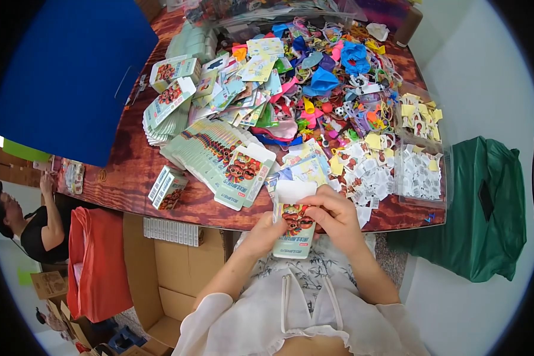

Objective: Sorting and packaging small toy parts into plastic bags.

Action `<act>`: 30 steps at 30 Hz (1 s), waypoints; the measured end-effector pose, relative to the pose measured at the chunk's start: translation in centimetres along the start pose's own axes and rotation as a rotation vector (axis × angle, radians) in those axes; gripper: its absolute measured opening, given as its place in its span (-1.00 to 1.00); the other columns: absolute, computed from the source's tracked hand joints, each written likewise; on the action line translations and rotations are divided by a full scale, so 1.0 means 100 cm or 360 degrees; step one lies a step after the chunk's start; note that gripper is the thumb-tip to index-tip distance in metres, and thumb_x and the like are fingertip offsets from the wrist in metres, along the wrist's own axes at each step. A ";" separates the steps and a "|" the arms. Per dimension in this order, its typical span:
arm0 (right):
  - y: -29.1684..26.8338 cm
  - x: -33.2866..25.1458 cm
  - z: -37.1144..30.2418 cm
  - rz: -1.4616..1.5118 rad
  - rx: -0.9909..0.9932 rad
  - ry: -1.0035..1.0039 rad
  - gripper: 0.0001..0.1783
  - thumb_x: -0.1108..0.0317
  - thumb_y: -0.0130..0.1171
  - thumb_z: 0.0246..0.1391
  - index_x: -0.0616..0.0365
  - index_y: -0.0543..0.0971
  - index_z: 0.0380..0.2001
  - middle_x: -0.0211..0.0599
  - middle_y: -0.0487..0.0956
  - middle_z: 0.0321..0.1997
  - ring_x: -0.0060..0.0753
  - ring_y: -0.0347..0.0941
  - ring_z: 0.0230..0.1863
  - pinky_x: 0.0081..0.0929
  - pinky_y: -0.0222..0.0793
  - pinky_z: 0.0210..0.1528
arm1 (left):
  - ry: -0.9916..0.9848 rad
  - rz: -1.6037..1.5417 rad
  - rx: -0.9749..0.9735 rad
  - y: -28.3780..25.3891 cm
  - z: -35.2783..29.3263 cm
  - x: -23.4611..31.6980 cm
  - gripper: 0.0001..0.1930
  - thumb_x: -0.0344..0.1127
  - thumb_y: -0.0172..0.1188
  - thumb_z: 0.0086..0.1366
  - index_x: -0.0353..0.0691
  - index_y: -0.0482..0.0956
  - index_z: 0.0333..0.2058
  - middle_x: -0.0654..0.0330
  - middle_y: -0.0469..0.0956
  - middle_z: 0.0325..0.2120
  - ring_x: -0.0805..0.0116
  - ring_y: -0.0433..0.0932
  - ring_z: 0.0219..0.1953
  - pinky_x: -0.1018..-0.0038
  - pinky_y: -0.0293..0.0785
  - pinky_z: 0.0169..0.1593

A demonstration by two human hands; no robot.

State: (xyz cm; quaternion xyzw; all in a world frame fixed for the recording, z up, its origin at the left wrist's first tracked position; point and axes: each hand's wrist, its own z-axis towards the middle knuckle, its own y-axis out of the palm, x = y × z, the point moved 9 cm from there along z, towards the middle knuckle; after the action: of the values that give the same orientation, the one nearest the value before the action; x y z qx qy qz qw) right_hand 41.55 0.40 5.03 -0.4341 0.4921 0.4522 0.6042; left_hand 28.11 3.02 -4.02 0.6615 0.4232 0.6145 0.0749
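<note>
Both my hands hold a small pale green carton (292, 244) with red cartoon figures, just over the table's front edge. Its white top flap (295, 191) stands open. My left hand (266, 234) grips the carton's left side, thumb on the front. The fingers of my right hand (338, 218) pinch its upper right edge. Flat cartons (243, 172) of the same print lie fanned out left of my hands. A folded carton (167, 187) stands at the table's front edge. Beyond my hands are printed cards (308, 168) and small white packets (362, 172).
A heap of colourful small toys (323, 80) covers the table's middle. Clear trays (421, 172) stand at the right. A cardboard box (178, 267) with a row of cartons sits below the left edge. Green (480, 207) and red bags (95, 261) flank the table. Another person (38, 228) sits far left.
</note>
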 end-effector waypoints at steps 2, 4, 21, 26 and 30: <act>-0.007 0.003 -0.001 -0.0060 0.0088 -0.0002 -0.81 0.53 0.21 0.14 0.28 0.67 -0.17 -0.38 0.50 -0.33 -0.54 0.36 -0.33 -0.55 0.27 -0.29 | -0.0122 -0.0598 0.0294 -0.001 -0.002 -0.006 -0.66 -0.30 0.11 0.44 -0.35 0.55 0.09 0.16 0.61 -0.04 0.44 0.58 -0.04 0.41 0.52 0.07; -0.016 -0.001 -0.001 -0.0131 0.0205 -0.0018 -0.84 0.53 0.23 0.14 0.29 0.67 -0.20 -0.39 0.51 -0.33 -0.56 0.38 -0.32 -0.57 0.30 -0.27 | 0.0115 0.0050 0.0383 -0.006 -0.001 0.014 -0.63 -0.32 0.07 0.45 -0.35 0.48 0.15 0.14 0.60 -0.03 0.44 0.58 -0.03 0.42 0.52 0.07; -0.009 0.004 -0.003 0.0253 -0.0094 0.0053 -0.82 0.61 0.25 0.11 0.25 0.57 -0.19 -0.27 0.57 -0.06 -0.63 0.49 -0.12 -0.63 0.41 -0.12 | 0.0564 0.1317 0.0417 0.026 -0.027 0.061 -0.43 -0.59 0.26 0.27 -0.34 0.26 0.21 -0.04 0.54 -0.07 0.19 0.63 -0.02 0.33 0.62 -0.02; -0.009 0.021 -0.004 0.0255 -0.0011 0.0439 -0.86 0.58 0.28 0.10 0.27 0.59 -0.25 -0.29 0.64 -0.24 -0.63 0.54 -0.24 -0.62 0.46 -0.21 | 0.0399 0.1179 0.0294 0.027 -0.021 0.058 -0.29 -0.62 0.24 0.28 -0.25 0.06 0.31 -0.06 0.53 -0.03 0.12 0.63 0.00 0.29 0.60 0.02; -0.018 0.022 -0.004 0.0098 0.0090 0.0365 -0.90 0.57 0.29 0.10 0.32 0.62 -0.28 -0.34 0.66 -0.34 -0.65 0.55 -0.35 -0.62 0.49 -0.28 | 0.0204 0.1016 0.0201 0.034 -0.017 0.056 -0.30 -0.65 0.20 0.29 -0.21 0.08 0.32 -0.07 0.53 -0.01 0.15 0.63 -0.02 0.33 0.60 0.00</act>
State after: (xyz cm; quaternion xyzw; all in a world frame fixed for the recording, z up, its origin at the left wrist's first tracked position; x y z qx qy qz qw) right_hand 43.44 -0.08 2.92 -0.4504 0.5835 0.4038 0.5418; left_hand 27.57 3.87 2.67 0.7241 0.2356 0.6199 -0.1893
